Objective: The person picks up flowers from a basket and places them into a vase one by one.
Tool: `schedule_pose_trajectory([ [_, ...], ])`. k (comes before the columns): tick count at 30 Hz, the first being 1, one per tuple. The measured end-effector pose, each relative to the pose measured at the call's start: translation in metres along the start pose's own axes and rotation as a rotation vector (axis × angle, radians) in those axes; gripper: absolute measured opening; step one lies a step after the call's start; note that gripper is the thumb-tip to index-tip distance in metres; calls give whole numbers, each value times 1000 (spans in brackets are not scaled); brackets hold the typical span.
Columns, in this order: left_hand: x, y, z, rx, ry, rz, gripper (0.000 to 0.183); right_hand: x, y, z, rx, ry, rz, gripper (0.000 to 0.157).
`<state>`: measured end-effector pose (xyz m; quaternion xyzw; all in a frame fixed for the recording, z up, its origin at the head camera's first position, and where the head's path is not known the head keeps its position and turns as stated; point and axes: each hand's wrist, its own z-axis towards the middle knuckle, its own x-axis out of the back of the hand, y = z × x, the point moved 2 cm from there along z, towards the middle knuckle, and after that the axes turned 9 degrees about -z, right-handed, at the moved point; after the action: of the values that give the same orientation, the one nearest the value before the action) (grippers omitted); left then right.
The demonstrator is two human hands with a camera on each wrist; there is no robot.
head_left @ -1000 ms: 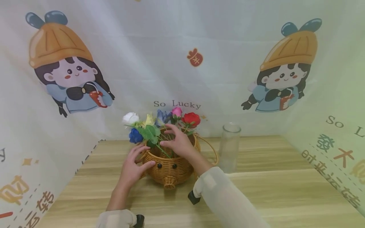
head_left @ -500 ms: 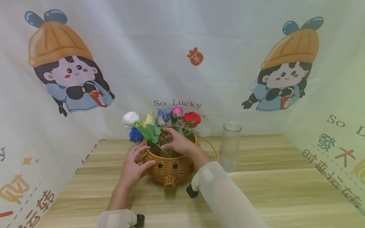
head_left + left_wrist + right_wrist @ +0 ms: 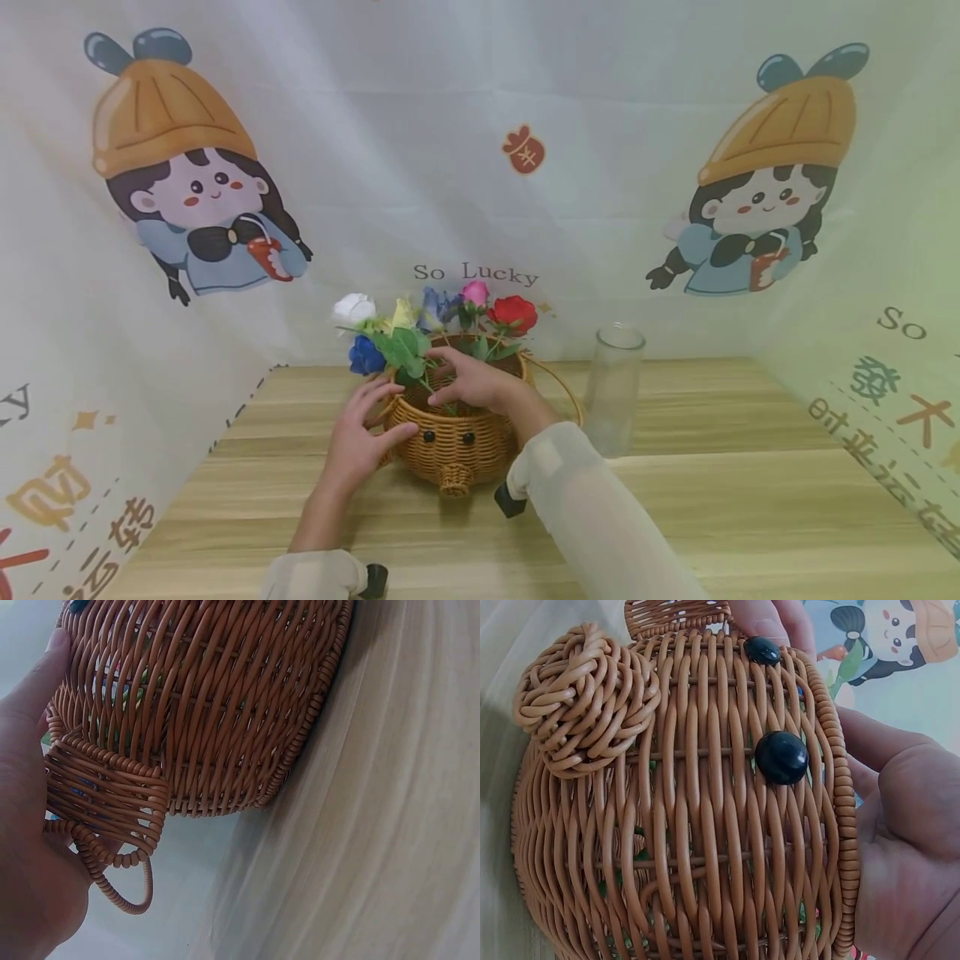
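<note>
A brown wicker basket (image 3: 487,450), shaped like a pig with black bead eyes and a woven snout (image 3: 454,481), sits on the table. My left hand (image 3: 358,442) grips its left side, thumb at the front rim and fingers by the ear (image 3: 112,799). My right hand (image 3: 480,385) reaches over the opening from the right, thumb and index finger apart near green stems; its other fingers are partly hidden. Artificial flowers lean out of the basket: white (image 3: 354,310), dark blue (image 3: 367,356), yellow (image 3: 402,314), light blue (image 3: 435,308), pink (image 3: 475,293) and red (image 3: 514,313).
A tall clear glass vase (image 3: 615,392) stands on the wood-grain table (image 3: 712,500) right of the basket. The looped wicker handle (image 3: 566,387) hangs toward it. A printed cloth (image 3: 585,167) hangs behind and along both sides.
My right hand has dipped lower into the basket opening and slightly left. My left hand keeps its hold on the basket, and the flowers stay nearly in place. The head view shifts slightly.
</note>
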<state>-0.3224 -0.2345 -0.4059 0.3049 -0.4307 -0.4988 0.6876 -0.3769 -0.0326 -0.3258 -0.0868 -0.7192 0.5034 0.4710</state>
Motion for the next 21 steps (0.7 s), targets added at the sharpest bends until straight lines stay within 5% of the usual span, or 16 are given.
schedule_pose_trajectory([
  [10, 0, 3, -3, 88, 12, 27, 58, 1, 4, 1, -26, -24, 50, 67],
  [21, 0, 5, -2, 49, 22, 30, 57, 1, 1, 0, -43, -78, 27, 57],
])
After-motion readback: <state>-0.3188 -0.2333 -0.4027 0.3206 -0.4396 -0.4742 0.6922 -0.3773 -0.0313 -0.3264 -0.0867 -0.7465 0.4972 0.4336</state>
